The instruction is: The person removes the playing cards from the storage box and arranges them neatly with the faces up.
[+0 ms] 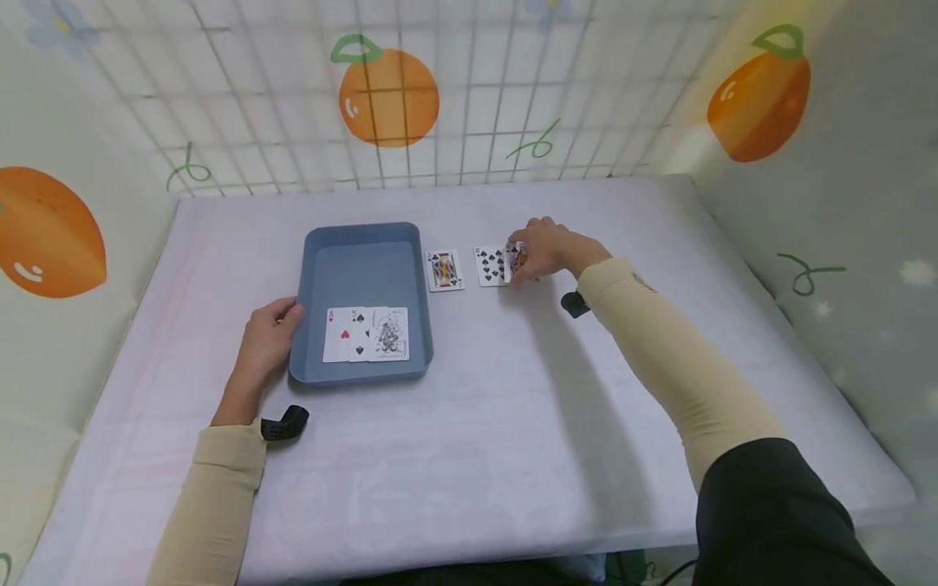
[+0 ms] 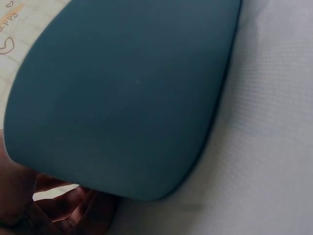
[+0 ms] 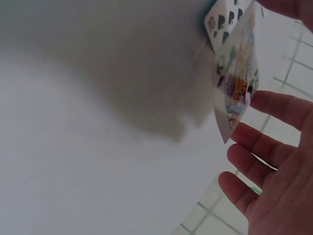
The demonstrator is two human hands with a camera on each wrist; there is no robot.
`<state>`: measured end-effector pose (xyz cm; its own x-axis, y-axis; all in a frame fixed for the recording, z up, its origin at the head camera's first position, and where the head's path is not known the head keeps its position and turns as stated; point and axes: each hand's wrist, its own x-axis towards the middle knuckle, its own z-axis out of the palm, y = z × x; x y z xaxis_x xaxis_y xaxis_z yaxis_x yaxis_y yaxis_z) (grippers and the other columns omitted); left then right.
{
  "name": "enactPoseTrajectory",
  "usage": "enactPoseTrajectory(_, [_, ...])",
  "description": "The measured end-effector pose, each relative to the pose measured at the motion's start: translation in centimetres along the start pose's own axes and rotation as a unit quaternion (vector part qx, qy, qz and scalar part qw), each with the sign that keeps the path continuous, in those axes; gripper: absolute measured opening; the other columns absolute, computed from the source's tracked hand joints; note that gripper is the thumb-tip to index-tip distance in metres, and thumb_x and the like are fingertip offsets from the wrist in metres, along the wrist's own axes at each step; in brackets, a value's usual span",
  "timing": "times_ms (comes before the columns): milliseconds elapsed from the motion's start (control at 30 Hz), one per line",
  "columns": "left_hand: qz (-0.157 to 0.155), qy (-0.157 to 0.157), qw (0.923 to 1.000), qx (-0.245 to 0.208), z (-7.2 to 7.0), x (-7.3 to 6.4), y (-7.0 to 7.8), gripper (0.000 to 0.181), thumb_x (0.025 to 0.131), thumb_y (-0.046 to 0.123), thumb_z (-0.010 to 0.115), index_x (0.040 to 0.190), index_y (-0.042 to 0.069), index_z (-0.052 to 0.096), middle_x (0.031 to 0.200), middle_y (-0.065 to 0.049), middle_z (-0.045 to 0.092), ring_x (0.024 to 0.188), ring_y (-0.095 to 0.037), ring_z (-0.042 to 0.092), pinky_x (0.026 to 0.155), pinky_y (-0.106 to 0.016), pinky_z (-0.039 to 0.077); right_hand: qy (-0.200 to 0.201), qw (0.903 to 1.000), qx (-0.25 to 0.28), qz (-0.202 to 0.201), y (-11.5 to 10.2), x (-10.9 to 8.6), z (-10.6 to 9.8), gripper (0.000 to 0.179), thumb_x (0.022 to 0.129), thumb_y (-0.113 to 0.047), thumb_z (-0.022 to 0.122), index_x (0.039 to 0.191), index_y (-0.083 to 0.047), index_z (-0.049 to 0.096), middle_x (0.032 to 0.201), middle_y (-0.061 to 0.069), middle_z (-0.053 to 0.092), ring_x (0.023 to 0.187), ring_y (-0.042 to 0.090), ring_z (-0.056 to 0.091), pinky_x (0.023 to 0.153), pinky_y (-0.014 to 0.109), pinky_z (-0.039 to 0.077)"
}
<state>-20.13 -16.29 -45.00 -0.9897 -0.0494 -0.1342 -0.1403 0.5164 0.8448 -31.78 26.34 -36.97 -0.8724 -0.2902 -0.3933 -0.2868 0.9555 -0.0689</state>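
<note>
Nearest me: the dark sleeve (image 1: 769, 505) on my right upper arm, over a beige sleeve (image 1: 659, 358). A matching beige cuff and black wrist device (image 1: 286, 423) on the left. My left hand (image 1: 265, 342) has its thumb at the rim and fingers curled against the left wall of a blue-grey rectangular tray (image 1: 359, 268). In the tray's near half, face up and overlapping left to right: ace of hearts (image 1: 336, 334), five of spades (image 1: 358, 334), joker (image 1: 389, 334). Just beyond, right of the tray on the white cloth (image 1: 469, 456): one court card (image 1: 444, 271) close to the tray wall, then the ten of spades (image 1: 488, 267). My right hand (image 1: 550, 248), well apart from the left, pinches a second court card (image 3: 234, 88) by its edges, tilted, beside the ten; index blurred. Farthest: white wire grid (image 1: 484, 89) with a printed orange (image 1: 388, 98).
</note>
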Motion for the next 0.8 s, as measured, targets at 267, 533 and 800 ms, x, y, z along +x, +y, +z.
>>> enactPoseTrajectory(267, [0.000,0.002,1.0000,0.006,-0.2,0.1,0.0,0.051,0.107,0.031,0.039,0.145,-0.003,0.044,0.134,-0.027,0.054,0.122,-0.040,0.050,0.102,-0.054,0.040,-0.001,1.0000,-0.002,0.006,1.2,0.3,0.3,0.085,0.076,-0.042,0.075,0.148,-0.008,0.044,0.139,0.023,0.042,0.121,0.039,0.038,0.099,0.060,0.038])
enactPoseTrajectory(533, [0.008,0.011,0.9998,0.014,-0.2,0.2,0.0,0.050,0.107,0.030,0.040,0.144,-0.004,0.045,0.132,-0.027,0.055,0.116,-0.040,0.054,0.097,-0.053,0.045,-0.009,0.9998,0.003,0.016,2.1,0.7,0.7,0.085,0.076,-0.040,0.077,0.148,-0.009,0.045,0.139,0.021,0.042,0.119,0.038,0.038,0.099,0.061,0.039])
enactPoseTrajectory(800, [0.010,0.015,0.9997,0.013,0.0,0.3,-0.2,0.050,0.107,0.029,0.040,0.144,-0.004,0.045,0.132,-0.027,0.056,0.114,-0.039,0.055,0.095,-0.052,0.045,-0.013,0.9998,-0.002,0.014,2.9,1.2,0.8,0.086,0.075,-0.039,0.078,0.147,-0.008,0.044,0.136,0.022,0.043,0.119,0.039,0.038,0.099,0.062,0.039])
